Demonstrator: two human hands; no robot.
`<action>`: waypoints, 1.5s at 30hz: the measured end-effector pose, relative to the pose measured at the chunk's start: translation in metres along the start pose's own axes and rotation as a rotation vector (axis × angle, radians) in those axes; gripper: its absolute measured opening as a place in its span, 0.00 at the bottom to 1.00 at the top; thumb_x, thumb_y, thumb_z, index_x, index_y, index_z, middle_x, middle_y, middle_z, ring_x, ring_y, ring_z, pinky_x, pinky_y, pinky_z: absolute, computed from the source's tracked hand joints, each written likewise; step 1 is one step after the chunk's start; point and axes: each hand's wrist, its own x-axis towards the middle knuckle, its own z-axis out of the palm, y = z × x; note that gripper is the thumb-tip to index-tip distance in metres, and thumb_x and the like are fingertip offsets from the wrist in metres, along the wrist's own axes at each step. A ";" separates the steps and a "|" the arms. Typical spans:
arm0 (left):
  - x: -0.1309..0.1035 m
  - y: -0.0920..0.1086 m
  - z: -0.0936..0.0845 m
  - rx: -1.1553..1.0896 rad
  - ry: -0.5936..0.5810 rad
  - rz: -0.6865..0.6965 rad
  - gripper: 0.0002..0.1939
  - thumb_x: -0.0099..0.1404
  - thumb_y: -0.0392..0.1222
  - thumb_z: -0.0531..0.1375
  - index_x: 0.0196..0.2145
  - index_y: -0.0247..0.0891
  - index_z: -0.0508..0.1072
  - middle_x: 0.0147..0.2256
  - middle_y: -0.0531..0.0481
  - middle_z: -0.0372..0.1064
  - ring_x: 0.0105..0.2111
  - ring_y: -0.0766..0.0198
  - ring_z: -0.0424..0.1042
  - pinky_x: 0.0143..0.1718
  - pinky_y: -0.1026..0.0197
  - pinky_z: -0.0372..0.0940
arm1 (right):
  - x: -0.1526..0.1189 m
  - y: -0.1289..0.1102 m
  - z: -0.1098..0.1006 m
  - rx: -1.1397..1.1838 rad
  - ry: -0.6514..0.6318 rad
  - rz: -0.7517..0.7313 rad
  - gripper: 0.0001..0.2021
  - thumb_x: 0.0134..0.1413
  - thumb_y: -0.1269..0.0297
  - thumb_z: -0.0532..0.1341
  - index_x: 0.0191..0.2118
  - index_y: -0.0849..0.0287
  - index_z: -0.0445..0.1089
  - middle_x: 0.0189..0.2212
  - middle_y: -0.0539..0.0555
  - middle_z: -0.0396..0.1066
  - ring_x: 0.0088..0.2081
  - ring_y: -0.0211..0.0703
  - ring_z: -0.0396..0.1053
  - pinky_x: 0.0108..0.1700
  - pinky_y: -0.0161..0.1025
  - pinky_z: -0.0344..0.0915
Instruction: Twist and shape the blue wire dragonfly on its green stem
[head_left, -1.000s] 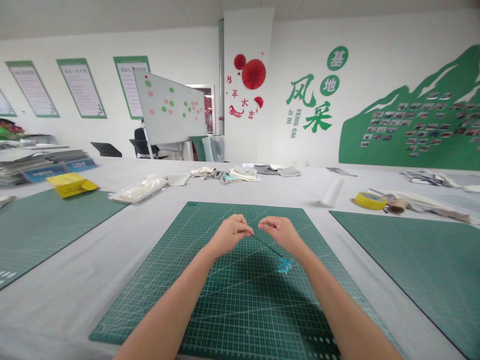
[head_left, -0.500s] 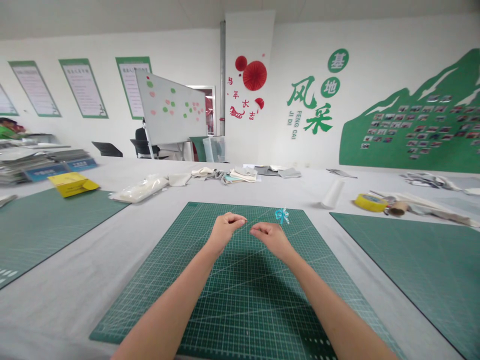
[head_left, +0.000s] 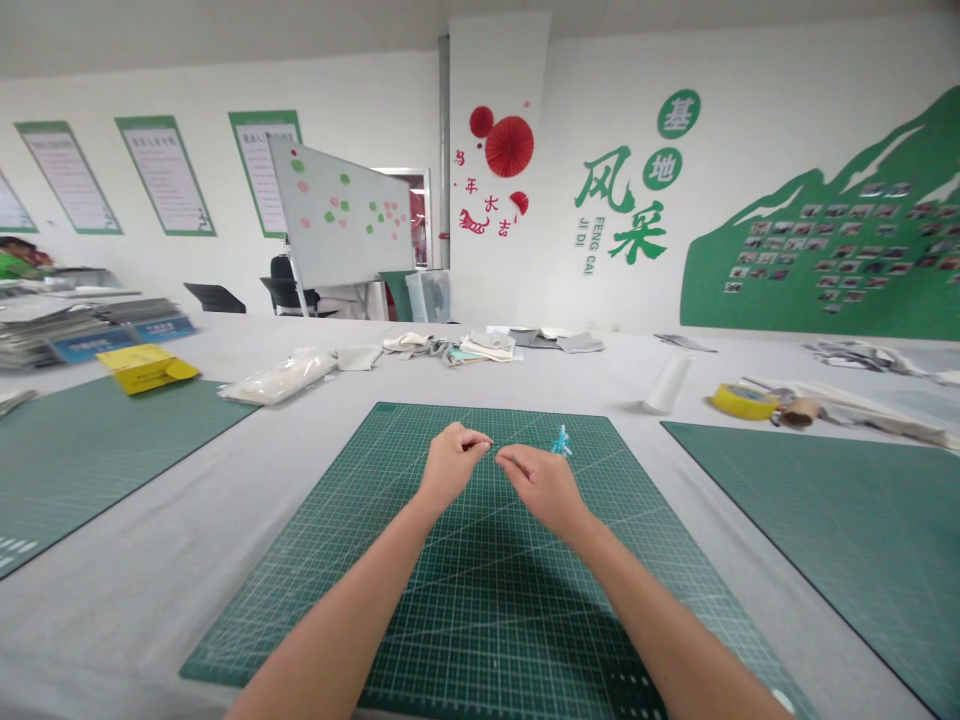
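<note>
My left hand (head_left: 452, 466) is closed in a pinch above the green cutting mat (head_left: 450, 620), its fingertips pointing right. Facing it, my right hand (head_left: 541, 487) pinches too, with a small gap between the two sets of fingertips. Whatever sits in either pinch is too fine to make out. Just behind my right hand shows a small light-blue and white ornament (head_left: 561, 441), seen narrow; its lower part is hidden by the hand. I cannot tell whether it hangs from the hand or stands apart.
Other cutting mats lie left (head_left: 90, 450) and right (head_left: 825, 520). Along the table's far side are a plastic-wrapped packet (head_left: 281, 376), fabric scraps (head_left: 487, 346), a white roll (head_left: 666, 385) and yellow tape (head_left: 742, 401). A yellow envelope (head_left: 146, 368) lies near stacked papers (head_left: 67, 330) at left.
My right hand has shifted slightly left, bringing the fingertips closer together. The blue ornament has turned and looks narrower, a bit further left and lower. My left hand has barely moved.
</note>
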 end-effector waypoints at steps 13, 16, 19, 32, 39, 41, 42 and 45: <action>-0.008 0.008 0.001 0.266 -0.109 0.301 0.11 0.63 0.39 0.53 0.33 0.41 0.76 0.30 0.50 0.62 0.35 0.64 0.62 0.35 0.63 0.57 | 0.001 0.013 -0.014 -0.181 0.088 0.019 0.12 0.60 0.64 0.50 0.36 0.55 0.71 0.32 0.50 0.74 0.33 0.39 0.70 0.35 0.33 0.58; -0.006 0.009 -0.002 0.215 -0.180 0.344 0.11 0.63 0.38 0.54 0.31 0.41 0.76 0.30 0.50 0.62 0.35 0.64 0.62 0.36 0.63 0.57 | 0.004 0.020 -0.019 -0.129 0.048 0.060 0.11 0.58 0.63 0.51 0.34 0.54 0.71 0.30 0.49 0.74 0.32 0.39 0.69 0.34 0.33 0.58; -0.004 0.011 -0.005 0.092 -0.268 0.355 0.09 0.61 0.39 0.56 0.30 0.41 0.77 0.28 0.50 0.63 0.35 0.64 0.63 0.37 0.63 0.58 | 0.007 0.031 -0.023 0.008 -0.034 0.093 0.11 0.57 0.61 0.53 0.32 0.55 0.72 0.28 0.49 0.73 0.30 0.38 0.68 0.32 0.33 0.58; 0.002 0.004 -0.007 -0.410 -0.211 0.021 0.09 0.56 0.43 0.59 0.32 0.38 0.77 0.30 0.50 0.66 0.32 0.65 0.66 0.37 0.63 0.61 | 0.010 0.044 -0.005 0.433 -0.129 0.288 0.13 0.49 0.56 0.58 0.27 0.61 0.72 0.22 0.50 0.68 0.24 0.36 0.61 0.26 0.33 0.57; 0.002 -0.002 0.002 -0.426 -0.037 -0.123 0.10 0.55 0.42 0.59 0.32 0.35 0.76 0.32 0.48 0.72 0.34 0.61 0.69 0.37 0.60 0.63 | 0.004 0.015 0.002 0.168 -0.117 0.103 0.11 0.55 0.63 0.53 0.31 0.57 0.72 0.25 0.48 0.72 0.27 0.38 0.66 0.31 0.33 0.58; 0.002 -0.003 0.003 -0.368 -0.022 -0.108 0.09 0.56 0.42 0.58 0.31 0.36 0.77 0.31 0.48 0.72 0.34 0.61 0.69 0.37 0.60 0.63 | 0.003 0.010 0.003 0.114 -0.111 0.071 0.11 0.56 0.64 0.52 0.31 0.56 0.72 0.26 0.49 0.72 0.27 0.38 0.67 0.31 0.33 0.58; 0.002 -0.003 0.003 -0.331 -0.017 -0.094 0.09 0.56 0.41 0.58 0.31 0.37 0.77 0.30 0.49 0.72 0.34 0.62 0.69 0.37 0.60 0.63 | 0.002 0.008 0.003 0.087 -0.107 0.060 0.12 0.57 0.64 0.52 0.31 0.56 0.72 0.26 0.49 0.72 0.27 0.38 0.67 0.31 0.33 0.58; 0.000 -0.002 0.002 -0.205 -0.001 -0.057 0.08 0.57 0.40 0.57 0.30 0.39 0.77 0.28 0.51 0.70 0.33 0.63 0.68 0.37 0.61 0.62 | 0.001 0.003 0.003 0.030 -0.091 0.037 0.12 0.58 0.65 0.51 0.30 0.56 0.71 0.25 0.49 0.72 0.27 0.38 0.67 0.30 0.32 0.57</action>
